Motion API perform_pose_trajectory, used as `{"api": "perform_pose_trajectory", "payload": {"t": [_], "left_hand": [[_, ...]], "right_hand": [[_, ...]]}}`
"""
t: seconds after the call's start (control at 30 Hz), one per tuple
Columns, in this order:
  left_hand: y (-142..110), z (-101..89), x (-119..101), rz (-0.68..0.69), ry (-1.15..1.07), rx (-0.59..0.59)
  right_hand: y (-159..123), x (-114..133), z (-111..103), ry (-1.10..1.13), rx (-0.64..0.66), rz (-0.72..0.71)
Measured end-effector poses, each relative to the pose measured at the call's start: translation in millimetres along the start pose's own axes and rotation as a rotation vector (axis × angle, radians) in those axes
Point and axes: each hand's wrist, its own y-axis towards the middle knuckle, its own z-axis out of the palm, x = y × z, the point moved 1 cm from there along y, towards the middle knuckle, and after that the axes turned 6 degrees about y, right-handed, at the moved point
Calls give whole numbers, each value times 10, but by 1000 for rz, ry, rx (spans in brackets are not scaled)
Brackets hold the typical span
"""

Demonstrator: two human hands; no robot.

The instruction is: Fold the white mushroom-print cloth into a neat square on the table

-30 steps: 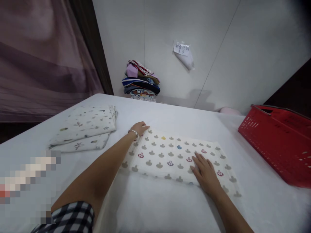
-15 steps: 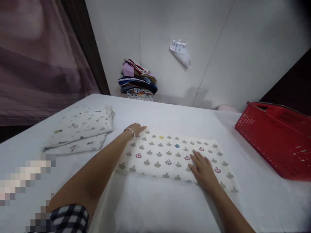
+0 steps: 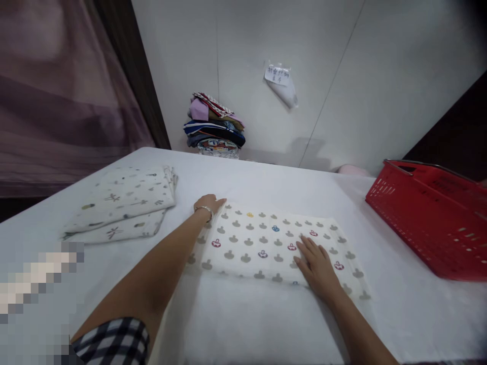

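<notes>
A white cloth (image 3: 254, 243) with grey, red, blue and yellow mushroom-like prints lies flat in a wide strip on the white-covered table. At its far left corner rests my left hand (image 3: 208, 202), thumb stretched out along the edge; the other fingers show only in part. My right hand (image 3: 315, 261) lies flat on the right half of the cloth, fingers spread and palm down. A bracelet (image 3: 207, 210) circles my left wrist.
Left of my arm lies a folded white cloth (image 3: 125, 197) with palm-like prints. A red plastic basket (image 3: 429, 223) stands at the right edge. Behind the table rises a stack of folded fabrics (image 3: 215, 126) against the wall, where a paper sign (image 3: 277, 74) hangs.
My left hand has shifted slightly left at the cloth's far corner, its fingers now more tucked. The right hand stays in place. The whole view has moved very slightly.
</notes>
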Motion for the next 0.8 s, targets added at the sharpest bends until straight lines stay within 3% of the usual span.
{"api": "perform_pose_trajectory", "payload": {"t": [0.4, 0.53, 0.7, 0.8], "left_hand": [[-151, 53, -43, 0, 26, -103], [-148, 75, -44, -33, -18, -168], [-69, 115, -2, -29, -51, -191], [-5, 127, 22, -25, -60, -129]], "right_hand": [[22, 12, -20, 18, 33, 20], [46, 49, -125, 84, 118, 56], [326, 73, -323, 97, 171, 66], [591, -166, -368, -24, 130, 103]]}}
